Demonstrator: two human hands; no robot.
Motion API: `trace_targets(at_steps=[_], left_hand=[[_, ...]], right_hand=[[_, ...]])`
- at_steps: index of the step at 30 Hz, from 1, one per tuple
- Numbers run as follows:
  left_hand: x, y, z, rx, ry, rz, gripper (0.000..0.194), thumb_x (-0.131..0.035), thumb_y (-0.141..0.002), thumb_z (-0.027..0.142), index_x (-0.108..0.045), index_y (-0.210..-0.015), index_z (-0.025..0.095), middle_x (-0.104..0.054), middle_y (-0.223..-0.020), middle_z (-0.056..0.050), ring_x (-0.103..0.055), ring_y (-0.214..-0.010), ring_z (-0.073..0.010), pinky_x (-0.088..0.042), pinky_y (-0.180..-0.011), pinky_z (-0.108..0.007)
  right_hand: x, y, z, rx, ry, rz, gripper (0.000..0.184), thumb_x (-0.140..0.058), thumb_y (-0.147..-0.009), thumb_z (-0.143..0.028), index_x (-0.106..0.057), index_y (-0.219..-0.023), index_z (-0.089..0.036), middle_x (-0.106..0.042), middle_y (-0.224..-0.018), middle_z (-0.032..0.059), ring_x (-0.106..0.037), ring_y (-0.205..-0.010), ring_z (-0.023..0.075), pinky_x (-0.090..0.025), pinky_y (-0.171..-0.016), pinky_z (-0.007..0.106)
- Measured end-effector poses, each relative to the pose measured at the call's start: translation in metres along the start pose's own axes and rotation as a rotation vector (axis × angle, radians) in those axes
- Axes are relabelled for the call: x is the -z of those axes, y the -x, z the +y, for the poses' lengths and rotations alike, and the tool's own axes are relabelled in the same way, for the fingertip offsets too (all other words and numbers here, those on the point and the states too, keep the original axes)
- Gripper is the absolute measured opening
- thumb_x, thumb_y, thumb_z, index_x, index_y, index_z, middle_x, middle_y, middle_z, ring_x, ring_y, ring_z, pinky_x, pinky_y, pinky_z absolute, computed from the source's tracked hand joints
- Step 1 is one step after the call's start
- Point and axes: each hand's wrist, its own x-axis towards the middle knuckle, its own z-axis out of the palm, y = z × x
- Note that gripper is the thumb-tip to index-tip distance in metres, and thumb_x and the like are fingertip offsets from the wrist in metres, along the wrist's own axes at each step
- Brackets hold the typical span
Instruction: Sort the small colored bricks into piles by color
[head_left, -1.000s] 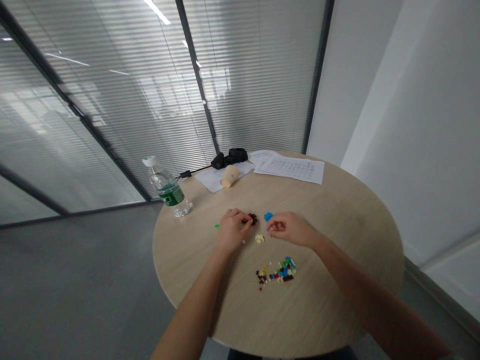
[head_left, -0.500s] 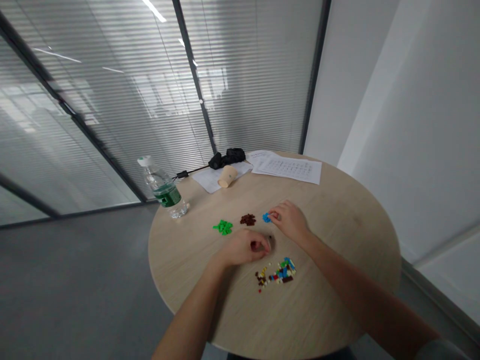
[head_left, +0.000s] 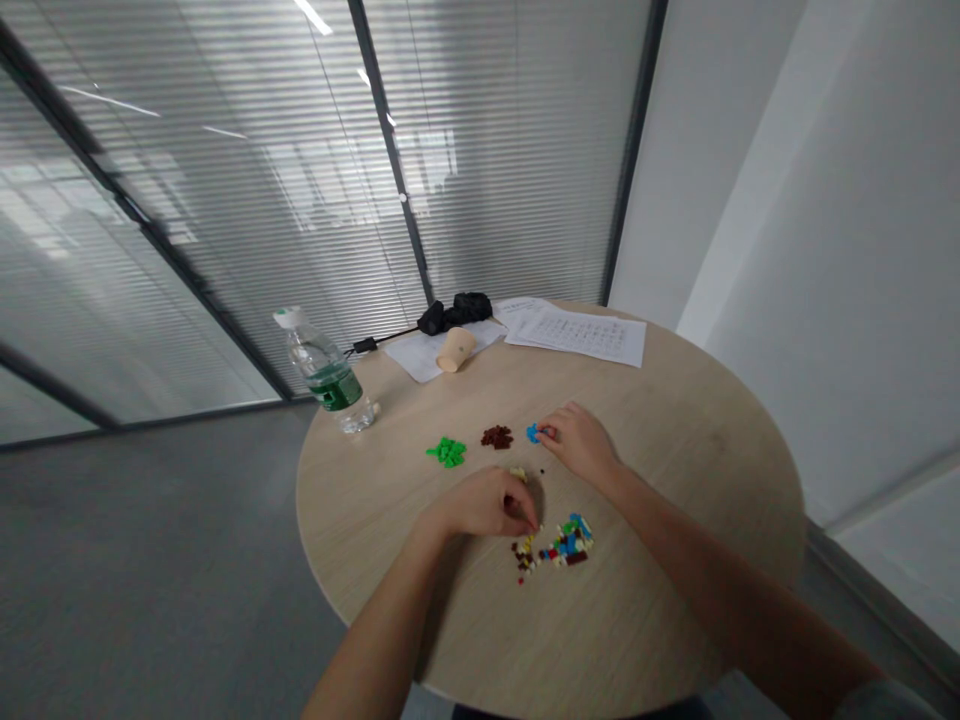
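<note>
My right hand is closed in a pinch at a small heap of blue toy bricks, its fingertips on the blue pieces. My left hand curls down over the near side, thumb and forefinger together at the edge of a mixed heap of small toy bricks. Whatever lies in that pinch is too small or hidden to make out. Just beyond the left hand, partly covered by it, are cream-coloured bricks. A tiny dark piece lies between the hands.
Green bricks and dark brown bricks form separate heaps on the round wooden table. A water bottle stands at the left edge. Farther back are a paper cup on its side, printed sheets and a black bundle.
My left hand has moved slightly toward me, down to the edge of the mixed heap, uncovering the cream bricks behind it. My right hand has stayed at the blue bricks.
</note>
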Motion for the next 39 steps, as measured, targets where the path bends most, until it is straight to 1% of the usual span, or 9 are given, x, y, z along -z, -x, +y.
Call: trace_targets(at_steps=[5, 12, 19, 24, 30, 33, 35, 37, 39], left_hand=[[0.000, -0.001, 0.001, 0.006, -0.005, -0.012, 0.013, -0.065, -0.070, 0.013, -0.076, -0.077, 0.018, -0.062, -0.059, 0.003, -0.046, -0.051, -0.0055, -0.033, -0.051, -0.017], [-0.001, -0.001, -0.003, 0.003, -0.026, -0.027, 0.012, -0.066, -0.071, 0.016, -0.076, -0.079, 0.018, -0.061, -0.059, 0.003, -0.045, -0.050, -0.0056, -0.031, -0.048, -0.016], [-0.001, -0.003, -0.006, -0.035, -0.056, -0.030, 0.011, -0.067, -0.071, 0.016, -0.075, -0.078, 0.017, -0.062, -0.060, 0.003, -0.048, -0.051, -0.0053, -0.032, -0.050, -0.016], [-0.002, -0.004, -0.011, -0.049, -0.062, -0.046, 0.012, -0.066, -0.073, 0.016, -0.075, -0.080, 0.018, -0.061, -0.060, 0.003, -0.048, -0.052, -0.0053, -0.032, -0.050, -0.016], [-0.002, -0.005, -0.012, -0.069, -0.006, -0.052, 0.010, -0.064, -0.075, 0.016, -0.074, -0.079, 0.016, -0.061, -0.061, 0.003, -0.047, -0.053, -0.0053, -0.033, -0.052, -0.017], [-0.002, -0.005, -0.011, -0.074, 0.041, -0.003, 0.011, -0.062, -0.076, 0.016, -0.073, -0.078, 0.016, -0.062, -0.062, 0.003, -0.046, -0.054, -0.0054, -0.034, -0.054, -0.017], [-0.001, -0.004, -0.010, -0.072, 0.068, 0.068, 0.013, -0.060, -0.078, 0.017, -0.072, -0.080, 0.015, -0.063, -0.065, 0.002, -0.047, -0.055, -0.0060, -0.035, -0.054, -0.017], [0.002, -0.003, -0.009, -0.050, 0.071, 0.160, 0.015, -0.058, -0.079, 0.018, -0.072, -0.081, 0.014, -0.061, -0.063, 0.001, -0.045, -0.054, -0.0066, -0.033, -0.052, -0.018], [0.006, -0.001, -0.007, -0.010, 0.060, 0.272, 0.016, -0.057, -0.079, 0.019, -0.072, -0.081, 0.014, -0.057, -0.059, 0.002, -0.040, -0.052, -0.0068, -0.030, -0.051, -0.018]], right_hand=[[-0.001, 0.000, 0.001, 0.003, 0.015, -0.014, 0.013, -0.061, -0.085, -0.026, -0.070, -0.081, -0.018, -0.070, -0.079, 0.0051, -0.054, -0.081, 0.0199, -0.037, -0.074, 0.030], [-0.001, 0.000, 0.000, -0.023, -0.015, 0.002, 0.012, -0.062, -0.084, -0.027, -0.071, -0.082, -0.019, -0.070, -0.079, 0.0039, -0.054, -0.080, 0.0198, -0.038, -0.073, 0.030], [0.003, 0.001, 0.003, -0.060, -0.032, 0.053, 0.014, -0.060, -0.085, -0.026, -0.071, -0.086, -0.019, -0.071, -0.084, 0.0060, -0.056, -0.087, 0.0206, -0.040, -0.076, 0.030], [0.005, 0.003, 0.002, -0.062, -0.057, 0.068, 0.013, -0.059, -0.085, -0.025, -0.071, -0.085, -0.019, -0.071, -0.082, 0.0057, -0.056, -0.085, 0.0204, -0.041, -0.077, 0.030], [0.008, 0.005, 0.001, -0.093, -0.114, 0.103, 0.011, -0.060, -0.083, -0.024, -0.071, -0.083, -0.019, -0.070, -0.081, 0.0060, -0.057, -0.083, 0.0196, -0.043, -0.075, 0.030], [0.009, 0.005, 0.001, -0.123, -0.157, 0.133, 0.010, -0.061, -0.082, -0.024, -0.070, -0.082, -0.019, -0.070, -0.081, 0.0060, -0.058, -0.081, 0.0192, -0.044, -0.075, 0.029], [0.009, 0.005, 0.002, -0.149, -0.216, 0.149, 0.010, -0.061, -0.081, -0.025, -0.070, -0.082, -0.019, -0.070, -0.083, 0.0065, -0.059, -0.082, 0.0188, -0.044, -0.076, 0.029], [0.008, 0.005, 0.003, -0.211, -0.341, 0.153, 0.013, -0.060, -0.082, -0.027, -0.069, -0.083, -0.019, -0.070, -0.085, 0.0066, -0.060, -0.080, 0.0177, -0.046, -0.076, 0.029], [0.008, 0.004, 0.002, -0.293, -0.525, 0.122, 0.016, -0.057, -0.083, -0.029, -0.068, -0.087, -0.019, -0.070, -0.087, 0.0057, -0.062, -0.078, 0.0163, -0.048, -0.074, 0.027]])
